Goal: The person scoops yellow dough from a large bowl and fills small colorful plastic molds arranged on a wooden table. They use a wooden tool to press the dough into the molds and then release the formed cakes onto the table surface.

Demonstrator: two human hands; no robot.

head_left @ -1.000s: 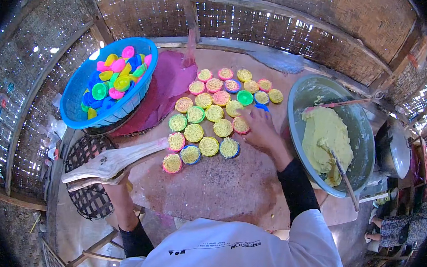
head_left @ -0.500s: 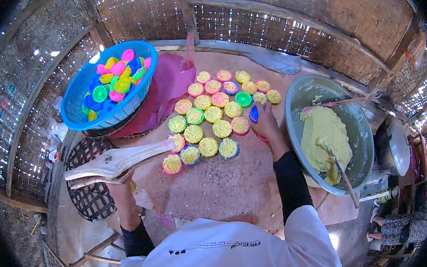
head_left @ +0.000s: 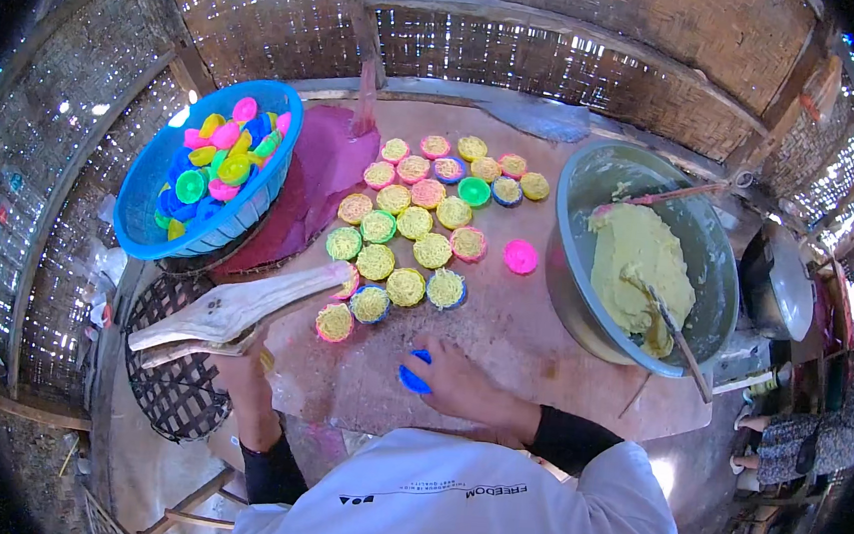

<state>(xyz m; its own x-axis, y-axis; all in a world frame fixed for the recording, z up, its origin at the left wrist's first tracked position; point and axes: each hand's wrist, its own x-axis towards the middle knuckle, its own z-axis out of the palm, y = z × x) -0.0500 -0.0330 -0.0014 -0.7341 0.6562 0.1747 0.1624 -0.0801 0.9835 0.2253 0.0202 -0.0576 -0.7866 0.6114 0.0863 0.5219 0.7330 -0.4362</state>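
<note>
My right hand is closed on a small blue cup mould low over the near part of the tabletop. To the left, my left hand grips a pale two-armed wooden press from underneath; the wood partly hides its fingers. The press's far end overlaps a pink-edged mould in the nearest rows. Beyond it stand several colourful moulds topped with pale yellow strands. A green mould among them shows no topping. One bright pink mould stands apart, near the basin.
A blue basket of loose coloured moulds stands at the far left. On the right, a large grey-green basin contains yellow dough and a wooden stick. A black woven tray lies beside my left arm. Another person is at the far right.
My right hand has come from the far right of the moulds toward my body, bringing the blue mould. The lone pink mould is now uncovered. My left hand and the press have barely moved.
</note>
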